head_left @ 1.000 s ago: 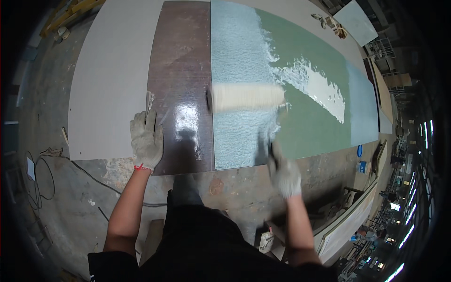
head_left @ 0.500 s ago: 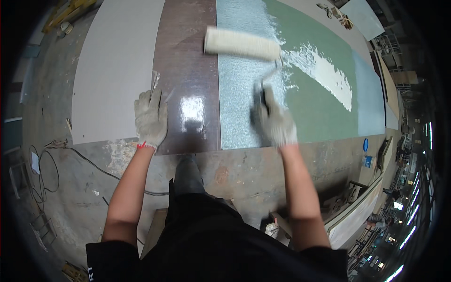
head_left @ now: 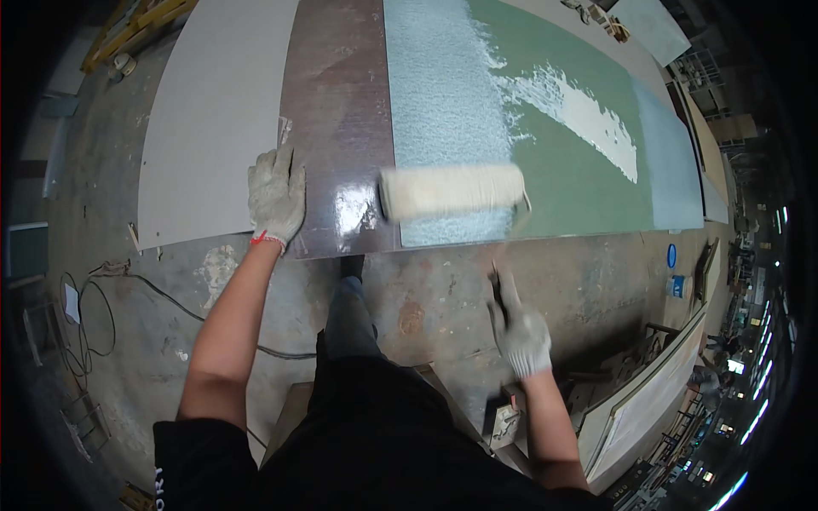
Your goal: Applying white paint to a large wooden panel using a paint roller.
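My left hand point(head_left: 277, 200), in a pale work glove, lies flat with fingers stretched where the brown panel point(head_left: 332, 102) meets the light grey panel point(head_left: 209, 111). In a matching glove, my right hand point(head_left: 521, 336) is closed around the handle of a paint roller point(head_left: 452, 192), past the board's near edge. The roller's wide cream sleeve, blurred by motion, lies across a wet pale-blue strip point(head_left: 443, 102) near that edge, its left end over the brown panel. Right of the strip is a green surface point(head_left: 588, 200), crossed by a thick white streak of coating point(head_left: 588, 115).
A black cable point(head_left: 183, 307) runs over the stained concrete floor point(head_left: 443, 307) at left. Boards point(head_left: 648, 400) lean at lower right. Beyond the board's right end stands a small blue-labelled bucket point(head_left: 676, 285) beside a blue lid point(head_left: 671, 255). My leg point(head_left: 349, 311) is close to the near edge.
My right hand has drawn the roller toward me, from the middle of the blue strip to near the board's edge. My left hand stays on the panels.
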`<state>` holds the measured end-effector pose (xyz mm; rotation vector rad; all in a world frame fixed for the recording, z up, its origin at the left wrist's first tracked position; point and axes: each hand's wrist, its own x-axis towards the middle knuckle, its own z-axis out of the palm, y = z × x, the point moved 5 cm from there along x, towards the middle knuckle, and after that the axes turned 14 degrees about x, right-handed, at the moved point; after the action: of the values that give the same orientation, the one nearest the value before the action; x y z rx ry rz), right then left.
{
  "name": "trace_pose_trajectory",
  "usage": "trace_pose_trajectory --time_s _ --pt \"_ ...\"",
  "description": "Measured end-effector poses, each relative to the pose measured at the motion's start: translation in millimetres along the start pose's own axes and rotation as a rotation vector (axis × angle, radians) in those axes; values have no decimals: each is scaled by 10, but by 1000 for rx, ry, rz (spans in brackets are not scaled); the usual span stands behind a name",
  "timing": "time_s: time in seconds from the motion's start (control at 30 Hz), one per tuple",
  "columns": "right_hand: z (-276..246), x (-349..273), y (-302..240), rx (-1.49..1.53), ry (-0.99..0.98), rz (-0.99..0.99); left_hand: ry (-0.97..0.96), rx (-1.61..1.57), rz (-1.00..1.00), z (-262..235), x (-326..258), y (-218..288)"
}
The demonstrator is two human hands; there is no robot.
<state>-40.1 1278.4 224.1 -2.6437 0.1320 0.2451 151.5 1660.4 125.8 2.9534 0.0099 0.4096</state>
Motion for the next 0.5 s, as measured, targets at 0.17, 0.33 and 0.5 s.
trace_pose_trajectory --time_s 0.17,0.33,0.5 --pt "-10 150 -43 -2 58 -73 72 -31 14 36 41 -35" --pt "-44 -620 53 -36 45 -3 92 -31 17 4 54 -48" --pt "-104 222 -20 -40 11 103 90 -54 18 -87 81 -3"
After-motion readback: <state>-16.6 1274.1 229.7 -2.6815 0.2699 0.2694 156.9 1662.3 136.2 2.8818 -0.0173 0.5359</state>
